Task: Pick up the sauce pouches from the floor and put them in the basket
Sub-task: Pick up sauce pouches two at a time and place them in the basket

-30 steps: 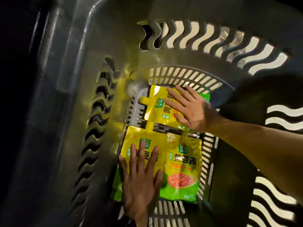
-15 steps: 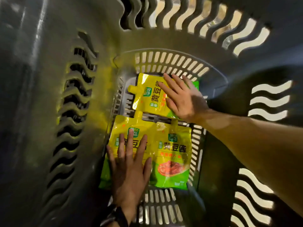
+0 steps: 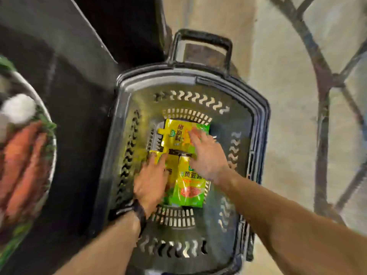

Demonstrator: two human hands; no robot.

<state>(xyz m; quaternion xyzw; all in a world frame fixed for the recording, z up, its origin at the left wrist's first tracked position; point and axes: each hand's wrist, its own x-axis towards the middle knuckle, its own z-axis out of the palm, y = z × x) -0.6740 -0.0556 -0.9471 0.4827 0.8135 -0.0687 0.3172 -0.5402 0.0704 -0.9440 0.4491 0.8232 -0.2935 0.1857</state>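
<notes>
- The left hand's (image 3: 151, 179) fingers (image 3: 158, 161) lie straight and close together, pressed flat on the near-left sauce pouch (image 3: 156, 155). They curl round nothing.
- The right hand's (image 3: 206, 157) fingers (image 3: 195, 135) are spread and straight over the far sauce pouch (image 3: 176, 133). Motion blur hides whether they touch it; they grip nothing.
- The far sauce pouch lies flat with its long axis across the basket and its spout corner towards the left wall.
- The near-right sauce pouch (image 3: 190, 187) lies flat with its long axis along the basket's length, yellow top towards the far end and green bottom towards the person. Its top sits under the right palm.
- The near-left sauce pouch lies beside it, mostly covered by the left hand.
- All three pouches cover most of the slotted bottom of the basket (image 3: 264, 135); its walls slope up close round them, and a strip of bare slots shows at the near end.
- The handle (image 3: 202, 36) stands up at the basket's far end.
- A dish of carrots (image 3: 21, 155) sits to the left and a metal frame (image 3: 321, 96) stands on the pale floor (image 3: 284, 126) to the right.
</notes>
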